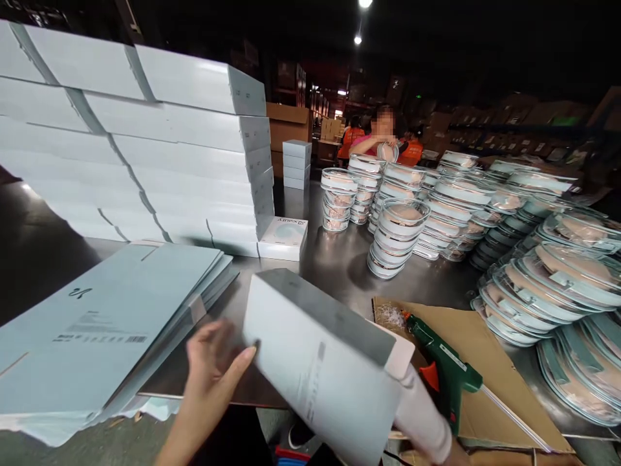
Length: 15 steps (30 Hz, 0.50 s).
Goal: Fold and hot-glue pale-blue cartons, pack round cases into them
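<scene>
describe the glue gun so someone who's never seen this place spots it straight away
At the near edge of the metal table, a brown cardboard sheet lies between the tilted pale box and the right-hand stacks of round packs. The glue gun lies on that sheet, a whitish stick poking out behind. Its dark green body and orange trigger set it apart from its paler neighbours.

A pale blue-white cardboard carton (301, 359), formed into an oblong box, is held tilted at six o'clock in the view, its length running from ten o'clock down toward four. Its broad face, turned toward seven o'clock, bears small grey print (313, 382) too blurred to read. A narrower, shaded side faces one o'clock, and a pale flap (402, 357) juts out at the three o'clock corner.
</scene>
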Available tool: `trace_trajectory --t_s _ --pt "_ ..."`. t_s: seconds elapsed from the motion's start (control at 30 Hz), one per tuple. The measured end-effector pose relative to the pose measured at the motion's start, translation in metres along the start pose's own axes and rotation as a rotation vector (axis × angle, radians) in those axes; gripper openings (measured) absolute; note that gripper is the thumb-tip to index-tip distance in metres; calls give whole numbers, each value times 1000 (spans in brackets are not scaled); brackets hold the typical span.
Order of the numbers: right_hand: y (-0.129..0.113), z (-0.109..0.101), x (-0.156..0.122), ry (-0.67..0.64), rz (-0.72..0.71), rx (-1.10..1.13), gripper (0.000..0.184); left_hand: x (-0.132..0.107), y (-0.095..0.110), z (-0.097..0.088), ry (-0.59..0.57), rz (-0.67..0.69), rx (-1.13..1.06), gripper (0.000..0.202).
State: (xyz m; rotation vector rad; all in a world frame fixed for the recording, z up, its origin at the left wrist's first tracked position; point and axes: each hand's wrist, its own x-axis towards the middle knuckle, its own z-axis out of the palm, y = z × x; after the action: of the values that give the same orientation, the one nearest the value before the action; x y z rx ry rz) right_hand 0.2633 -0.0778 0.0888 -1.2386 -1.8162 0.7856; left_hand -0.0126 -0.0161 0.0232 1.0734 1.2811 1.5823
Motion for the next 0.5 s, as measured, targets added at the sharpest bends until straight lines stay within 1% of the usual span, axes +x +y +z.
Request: trace_trajectory --t_s 0.03,0.07,0.1,0.13,0.17,0.2,0.23,0.27,0.3,0.37,0.4,0.43,0.47,0.5 --pt "-9 -8 6 -44 -2 -32 49 5 5 -3 -41 148 77 82" --pt "-18 -16 12 -107 -16 -96 52 11 12 -7 -143 307 184 94" --pt "-26 -25 18 -178 -46 -181 58 17 21 -13 -320 441 308 101" --pt "-32 -33 26 -242 -82 -265 64 22 29 -19 -528 536 420 104" --pt "-36 -41 35 -274 -118 -335 70 26 37 -25 -718 575 496 102" --pt "-36 -50 46 -269 -149 -379 74 29 43 -31 -837 556 510 99" --pt "-34 -60 59 -224 -164 -408 76 31 48 -35 -888 494 478 94" --pt "-29 -72 75 -129 -163 -440 76 31 51 -39 -865 398 413 87" --pt "-21 -87 93 0 -149 -485 74 29 52 -40 -790 279 332 78" --pt "0 -120 129 319 -90 -597 63 23 51 -40 -583 12 161 62" --pt "12 -137 146 437 -52 -653 58 20 49 -38 -490 -120 86 61" --pt "23 -153 161 512 -20 -698 55 16 47 -36 -412 -235 17 64" --pt "33 -167 174 557 6 -726 48 13 45 -33 -351 -322 -46 70" --pt "42 -177 183 578 25 -735 40 10 42 -30 -319 -389 -100 78"
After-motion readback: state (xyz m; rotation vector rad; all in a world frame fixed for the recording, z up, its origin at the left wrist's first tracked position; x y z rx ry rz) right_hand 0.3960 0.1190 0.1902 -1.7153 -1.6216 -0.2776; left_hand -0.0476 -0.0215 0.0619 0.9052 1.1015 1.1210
